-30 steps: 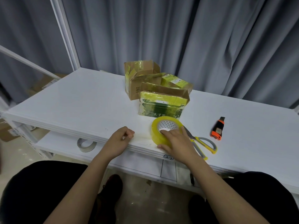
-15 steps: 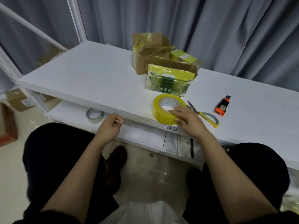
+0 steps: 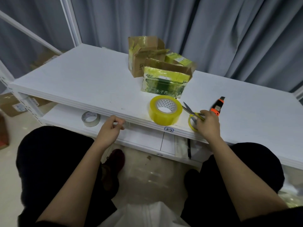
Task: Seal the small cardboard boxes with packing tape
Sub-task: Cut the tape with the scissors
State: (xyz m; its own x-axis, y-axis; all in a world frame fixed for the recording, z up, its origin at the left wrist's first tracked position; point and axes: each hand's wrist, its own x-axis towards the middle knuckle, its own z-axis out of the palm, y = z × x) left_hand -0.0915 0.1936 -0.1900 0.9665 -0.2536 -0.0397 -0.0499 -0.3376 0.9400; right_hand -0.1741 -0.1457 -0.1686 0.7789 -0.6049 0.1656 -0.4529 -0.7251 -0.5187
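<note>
**Right hand on the scissors, tape roll beside it**

The left hand (image 3: 110, 128) sits at the front edge of the white counter (image 3: 82, 82), left of the yellow tape roll (image 3: 165, 112), its fingers curled with thumb and forefinger pinched together; it may hold a thin clear strip of tape, but the view is too faint to be sure. The right hand (image 3: 207, 123) lies just right of the roll, fingers curled over the yellow handles of the scissors (image 3: 193, 115), whose blades point toward the roll. An orange utility knife (image 3: 217, 106) lies just beyond that hand. Behind the roll stand the small cardboard boxes (image 3: 161, 69), clustered together and touching, flaps raised. Below the counter edge, left of the roll, a second grey tape roll (image 3: 90, 118) rests on a lower shelf (image 3: 65, 117).
</note>
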